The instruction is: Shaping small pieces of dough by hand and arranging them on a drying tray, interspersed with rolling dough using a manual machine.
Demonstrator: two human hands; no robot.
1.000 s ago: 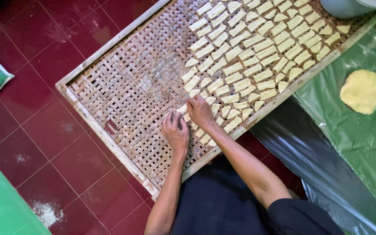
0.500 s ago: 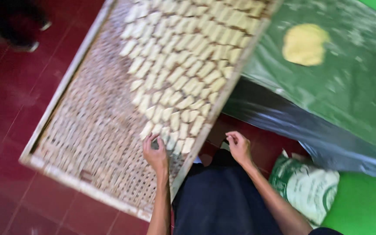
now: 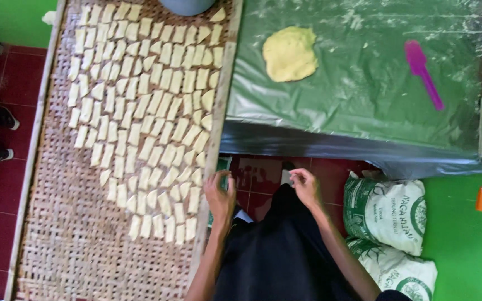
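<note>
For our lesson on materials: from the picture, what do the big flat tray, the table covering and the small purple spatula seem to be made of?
The tray looks like woven bamboo or cane strips, matt brown, in a pale wooden frame; the criss-cross weave shows. The table covering seems thin plastic sheeting: glossy, wrinkled, see-through over green. The purple spatula is probably moulded plastic, smooth and evenly coloured.
</note>
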